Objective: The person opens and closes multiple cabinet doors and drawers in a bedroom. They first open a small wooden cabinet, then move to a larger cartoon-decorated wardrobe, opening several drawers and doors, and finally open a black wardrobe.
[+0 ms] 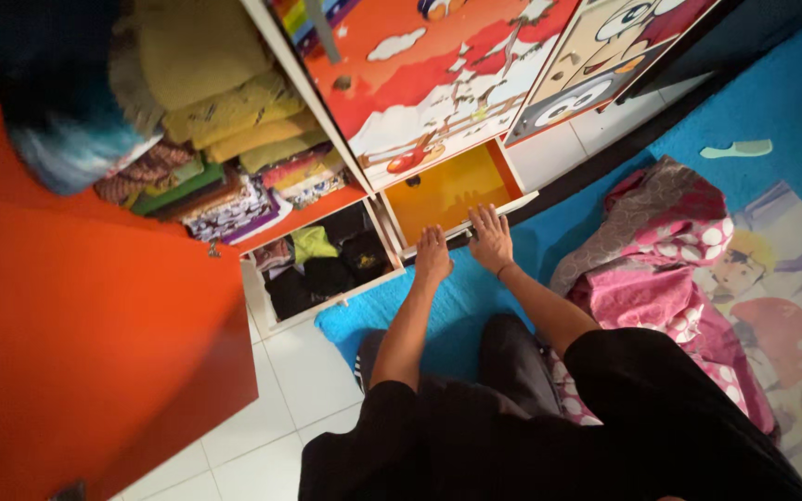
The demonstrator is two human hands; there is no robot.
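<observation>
Orange-lined wooden drawer [447,190], empty and pulled out at the foot of the cartoon-painted wardrobe [438,83], has both hands resting flat on its white front edge: left hand [433,256] and right hand [491,238] lie open, fingers spread, gripping nothing. Just to its left, a second open drawer [322,264] holds dark folded clothes. Judging by this, uneven pressure from either palm could skew the drawer, or fingertips over the edge could get pinched.

Your left hand [433,255] and right hand [491,238] lie flat, fingers spread, on the front edge of the open yellow drawer [447,190]. Just left of your fingers, a second open drawer [322,264] holds dark clothes. Pink spotted cloth [670,250] lies right, on the blue mat [457,297].
</observation>
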